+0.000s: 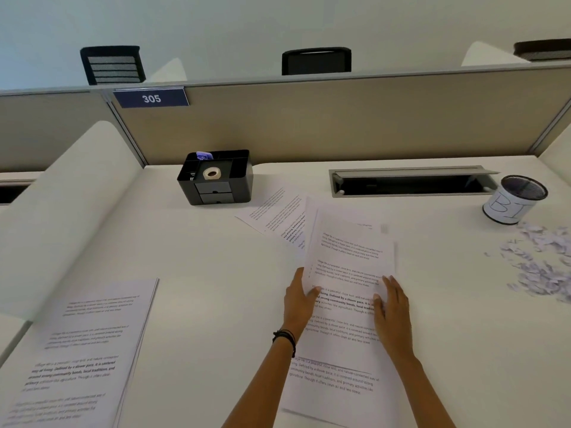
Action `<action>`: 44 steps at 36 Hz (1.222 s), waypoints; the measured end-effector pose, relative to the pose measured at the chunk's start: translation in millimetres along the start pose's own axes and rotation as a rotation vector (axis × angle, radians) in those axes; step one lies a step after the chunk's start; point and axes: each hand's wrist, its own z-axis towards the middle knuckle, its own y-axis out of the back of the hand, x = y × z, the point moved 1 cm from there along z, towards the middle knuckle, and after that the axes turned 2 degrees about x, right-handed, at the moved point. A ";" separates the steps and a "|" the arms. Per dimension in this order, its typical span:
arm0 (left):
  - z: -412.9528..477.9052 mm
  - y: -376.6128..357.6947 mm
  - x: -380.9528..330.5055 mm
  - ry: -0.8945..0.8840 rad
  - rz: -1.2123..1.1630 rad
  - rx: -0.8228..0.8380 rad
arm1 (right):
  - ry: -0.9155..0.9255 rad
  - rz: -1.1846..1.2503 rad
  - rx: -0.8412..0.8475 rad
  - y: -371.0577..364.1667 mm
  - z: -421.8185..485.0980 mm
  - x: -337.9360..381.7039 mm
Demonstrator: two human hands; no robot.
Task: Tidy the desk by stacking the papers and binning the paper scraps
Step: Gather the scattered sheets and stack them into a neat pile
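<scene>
While your left hand (298, 299) pinches the printed sheets (346, 261) at their left edge, thumb on top, your right hand (391, 310) lies flat on them, fingers straight, likely squaring them. Skewed sheets (273, 213) sit at 12 o'clock and another stack (89, 350) at 8. Paper scraps (537, 267) lie at 3, beside the mesh bin cup (513, 203).

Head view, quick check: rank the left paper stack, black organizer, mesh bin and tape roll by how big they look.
1. left paper stack: largest, though it is nearest the camera.
2. black organizer.
3. mesh bin: only slightly smaller than the organizer, so too close to rank firmly.
4. tape roll: clearly smallest.
</scene>
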 end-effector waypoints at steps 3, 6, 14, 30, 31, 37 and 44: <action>-1.0 1.1 0.0 -0.055 -0.030 -0.009 | -0.065 0.146 -0.025 4.9 4.4 1.5; 0.5 3.9 0.0 -0.100 -0.075 -0.021 | -0.171 0.297 -0.044 13.2 10.5 5.1; 3.3 17.9 -27.5 -0.237 -0.171 -0.062 | -0.261 0.700 0.053 48.1 33.7 31.2; -10.5 40.2 -81.0 -0.419 -0.283 -0.239 | 0.007 0.889 -0.061 104.2 33.5 105.0; -12.1 41.7 -83.9 -0.430 -0.291 -0.251 | 0.019 0.896 -0.063 106.3 32.5 109.0; -22.5 50.1 -102.0 -0.481 -0.337 -0.302 | 0.114 0.961 -0.103 115.5 28.8 126.5; -26.9 57.1 -110.0 -0.495 -0.394 -0.298 | 0.169 0.925 -0.098 118.8 28.0 135.6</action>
